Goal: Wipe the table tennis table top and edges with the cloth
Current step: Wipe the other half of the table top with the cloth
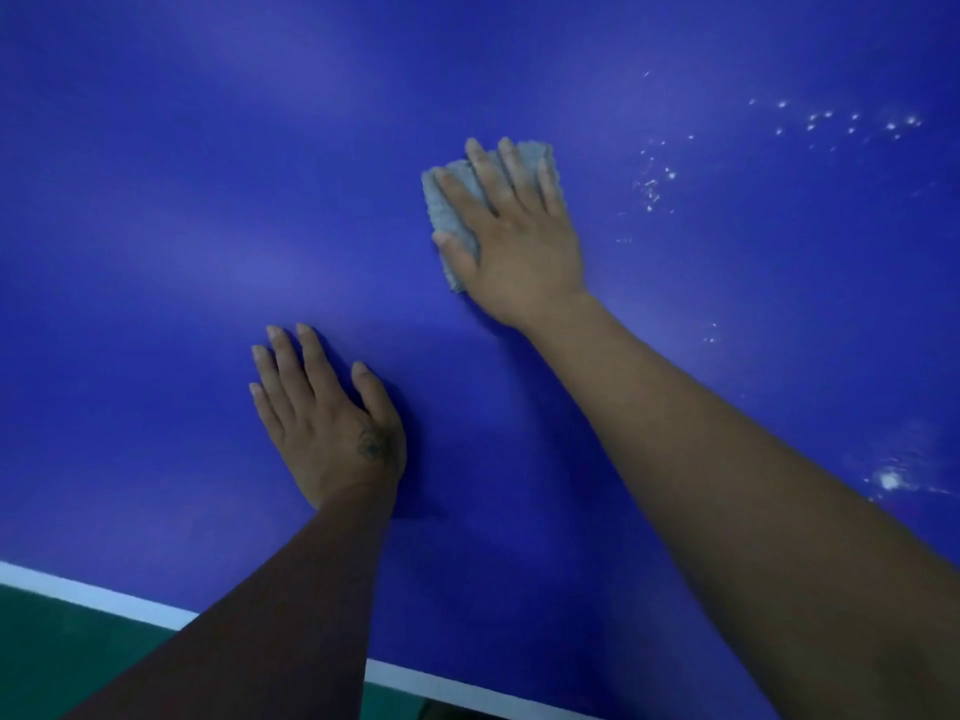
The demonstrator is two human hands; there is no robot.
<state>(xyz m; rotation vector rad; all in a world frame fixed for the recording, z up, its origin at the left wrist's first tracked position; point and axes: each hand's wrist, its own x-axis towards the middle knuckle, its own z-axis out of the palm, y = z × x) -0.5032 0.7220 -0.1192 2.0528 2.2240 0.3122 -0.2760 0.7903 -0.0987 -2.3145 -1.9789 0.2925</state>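
The blue table tennis table top fills nearly the whole head view. A folded grey cloth lies on it right of centre. My right hand presses flat on the cloth with straight, spread fingers, covering most of it. My left hand rests flat on the bare blue surface, nearer to me and to the left of the cloth, fingers straight. The table's white edge line runs along the near side at the lower left.
White specks and smears dot the surface to the right of the cloth, with a larger white spot near the right border. Green floor shows below the near edge.
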